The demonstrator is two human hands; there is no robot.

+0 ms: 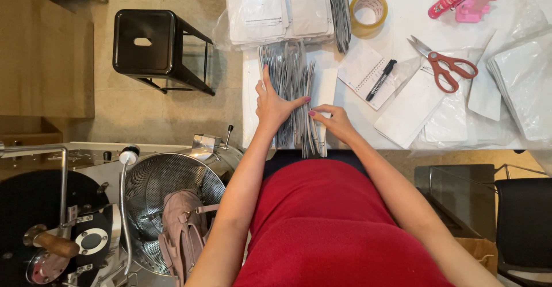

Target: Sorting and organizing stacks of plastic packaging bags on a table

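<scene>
At the middle of the frame we square up a row of grey pouches (293, 94) standing on edge on the white table (402, 11). Our left hand (271, 106) lies open against the row's left side; our right hand (336, 123) pinches the near pouches. Next we likely need even pressure from both sides. At lower left, a steel drum (167, 178) holds a pink bag (183, 229).

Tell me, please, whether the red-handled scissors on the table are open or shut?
Open: the scissors lie flat on the white table, their two red handle loops spread apart.
</scene>
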